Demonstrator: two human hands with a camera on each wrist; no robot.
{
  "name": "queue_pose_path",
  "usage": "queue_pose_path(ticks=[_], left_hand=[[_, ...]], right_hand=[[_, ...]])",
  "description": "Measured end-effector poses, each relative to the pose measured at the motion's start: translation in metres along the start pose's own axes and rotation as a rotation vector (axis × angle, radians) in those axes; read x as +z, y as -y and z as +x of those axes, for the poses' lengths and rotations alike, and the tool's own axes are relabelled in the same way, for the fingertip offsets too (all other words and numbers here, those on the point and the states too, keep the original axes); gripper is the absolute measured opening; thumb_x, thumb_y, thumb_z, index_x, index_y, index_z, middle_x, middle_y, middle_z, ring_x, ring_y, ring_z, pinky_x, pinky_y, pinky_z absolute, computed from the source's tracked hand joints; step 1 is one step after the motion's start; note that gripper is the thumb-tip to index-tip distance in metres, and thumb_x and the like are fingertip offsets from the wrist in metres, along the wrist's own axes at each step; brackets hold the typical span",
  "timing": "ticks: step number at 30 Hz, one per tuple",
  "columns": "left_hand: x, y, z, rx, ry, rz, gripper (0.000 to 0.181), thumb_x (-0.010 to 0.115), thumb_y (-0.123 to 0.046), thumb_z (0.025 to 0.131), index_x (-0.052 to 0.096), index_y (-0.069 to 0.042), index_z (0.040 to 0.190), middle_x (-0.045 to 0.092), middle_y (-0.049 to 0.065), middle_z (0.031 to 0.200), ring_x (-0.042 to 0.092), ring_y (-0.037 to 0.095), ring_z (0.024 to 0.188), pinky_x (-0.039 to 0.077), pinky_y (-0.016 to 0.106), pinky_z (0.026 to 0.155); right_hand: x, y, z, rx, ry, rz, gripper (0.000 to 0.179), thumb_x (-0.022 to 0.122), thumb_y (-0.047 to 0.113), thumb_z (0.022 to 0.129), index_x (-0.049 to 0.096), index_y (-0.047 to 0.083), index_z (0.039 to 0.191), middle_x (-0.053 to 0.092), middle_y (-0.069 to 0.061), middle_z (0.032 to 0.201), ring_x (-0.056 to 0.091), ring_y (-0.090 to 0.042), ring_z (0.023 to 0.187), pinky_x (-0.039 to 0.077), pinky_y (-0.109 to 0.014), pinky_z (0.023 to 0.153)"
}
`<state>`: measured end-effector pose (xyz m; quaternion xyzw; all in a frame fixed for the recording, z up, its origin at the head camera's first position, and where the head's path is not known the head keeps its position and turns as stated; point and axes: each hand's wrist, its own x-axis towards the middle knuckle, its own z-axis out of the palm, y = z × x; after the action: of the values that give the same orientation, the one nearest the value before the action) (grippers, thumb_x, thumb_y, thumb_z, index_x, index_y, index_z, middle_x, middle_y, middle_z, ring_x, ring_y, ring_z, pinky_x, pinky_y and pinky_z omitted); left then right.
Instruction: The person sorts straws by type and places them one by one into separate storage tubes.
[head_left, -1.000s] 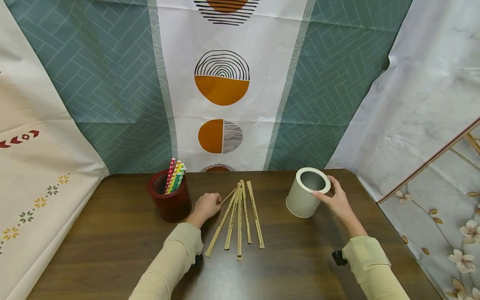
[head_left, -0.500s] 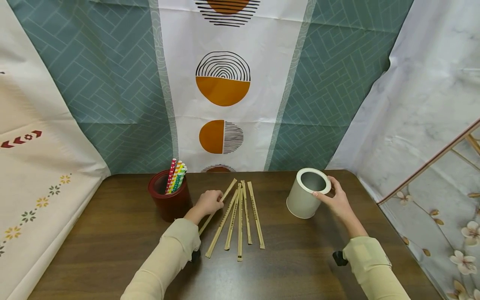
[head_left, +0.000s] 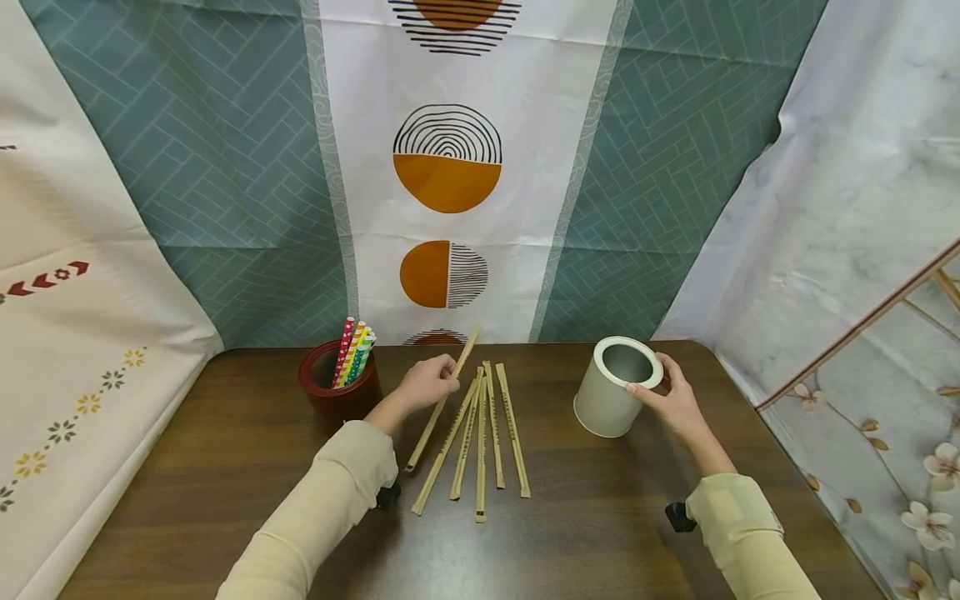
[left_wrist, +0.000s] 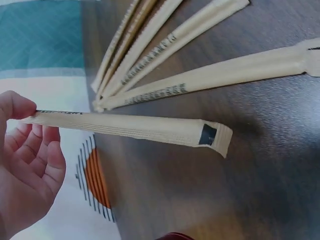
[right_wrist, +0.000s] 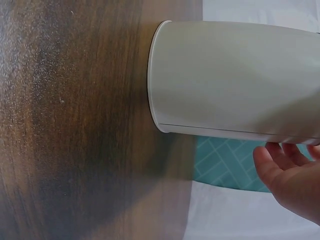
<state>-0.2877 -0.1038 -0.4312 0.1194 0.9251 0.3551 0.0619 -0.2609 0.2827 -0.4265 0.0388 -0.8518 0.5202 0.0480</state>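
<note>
Tan paper-wrapped straw [left_wrist: 130,126], long and slim, is pinched in my left grip [head_left: 431,383], seemingly raised off the brown wood-grain surface [head_left: 570,542]. On that surface, a pale grey cylindrical can [head_left: 606,402] stands upright to the right, no straw showing above it; my right grip [head_left: 677,402] holds it near the top. The dark red cylindrical cup [head_left: 341,406], at left, bears a bunch of bright patterned straws [head_left: 352,357]. Between lies a fan of five more wrapped straws [head_left: 481,442] (their far ends bunched or overlapping). I judge the work partway: one wrapped straw up, five left lying. The surface's far edge runs close behind can and cup; room to move lies between fan and can, and nearer me.
</note>
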Motion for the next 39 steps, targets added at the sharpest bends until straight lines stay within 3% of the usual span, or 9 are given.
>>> queue_pose_path(ticks=[6, 12, 20, 27, 32, 39], left_hand=[[-0.009, -0.011, 0.0, 0.049, -0.01, -0.036, 0.008, 0.051, -0.016, 0.085, 0.052, -0.009, 0.089, 0.053, 0.003, 0.078, 0.042, 0.014, 0.06, 0.034, 0.024, 0.056], [-0.02, -0.026, 0.0, 0.094, 0.012, -0.107, 0.011, 0.052, -0.019, 0.088, 0.052, -0.008, 0.088, 0.057, 0.004, 0.075, 0.049, 0.014, 0.057, 0.038, 0.025, 0.052], [-0.033, -0.046, 0.002, 0.13, 0.036, -0.12, 0.012, 0.056, -0.017, 0.086, 0.055, -0.006, 0.083, 0.061, 0.006, 0.073, 0.053, 0.013, 0.058, 0.038, 0.024, 0.052], [-0.042, -0.056, 0.005, 0.15, 0.071, -0.16, 0.012, 0.057, -0.016, 0.085, 0.054, -0.004, 0.086, 0.063, 0.01, 0.077, 0.055, 0.013, 0.061, 0.039, 0.024, 0.055], [-0.047, -0.064, 0.008, 0.16, 0.025, -0.21, 0.014, 0.058, -0.017, 0.085, 0.052, -0.004, 0.082, 0.064, 0.011, 0.081, 0.058, 0.014, 0.064, 0.042, 0.025, 0.055], [-0.049, -0.079, 0.012, 0.153, -0.074, -0.317, 0.014, 0.059, -0.019, 0.084, 0.054, -0.006, 0.084, 0.061, 0.006, 0.079, 0.062, 0.016, 0.07, 0.05, 0.031, 0.066]], right_hand=[[0.001, -0.001, -0.001, -0.005, -0.01, 0.001, 0.073, 0.063, 0.015, 0.081, 0.018, 0.0, 0.137, 0.034, -0.021, 0.128, 0.042, -0.006, 0.096, 0.039, -0.006, 0.071], [0.0, 0.0, -0.001, -0.007, -0.017, -0.021, 0.074, 0.062, 0.014, 0.081, 0.017, 0.0, 0.138, 0.035, -0.022, 0.129, 0.041, -0.014, 0.101, 0.038, -0.005, 0.071], [0.0, 0.0, 0.0, -0.009, -0.015, -0.011, 0.072, 0.062, 0.013, 0.081, 0.018, 0.001, 0.137, 0.036, -0.021, 0.127, 0.041, 0.005, 0.089, 0.039, -0.006, 0.07], [0.001, -0.002, 0.001, -0.009, -0.018, 0.008, 0.073, 0.062, 0.013, 0.081, 0.018, -0.002, 0.137, 0.036, -0.022, 0.126, 0.041, 0.002, 0.09, 0.039, -0.005, 0.071], [0.001, -0.003, 0.001, -0.01, -0.02, 0.014, 0.072, 0.062, 0.013, 0.081, 0.019, -0.002, 0.136, 0.036, -0.021, 0.126, 0.042, 0.005, 0.088, 0.039, -0.005, 0.07], [0.001, -0.003, 0.001, -0.001, -0.024, 0.022, 0.071, 0.063, 0.013, 0.08, 0.02, -0.001, 0.136, 0.036, -0.02, 0.125, 0.041, 0.002, 0.09, 0.039, -0.006, 0.07]])
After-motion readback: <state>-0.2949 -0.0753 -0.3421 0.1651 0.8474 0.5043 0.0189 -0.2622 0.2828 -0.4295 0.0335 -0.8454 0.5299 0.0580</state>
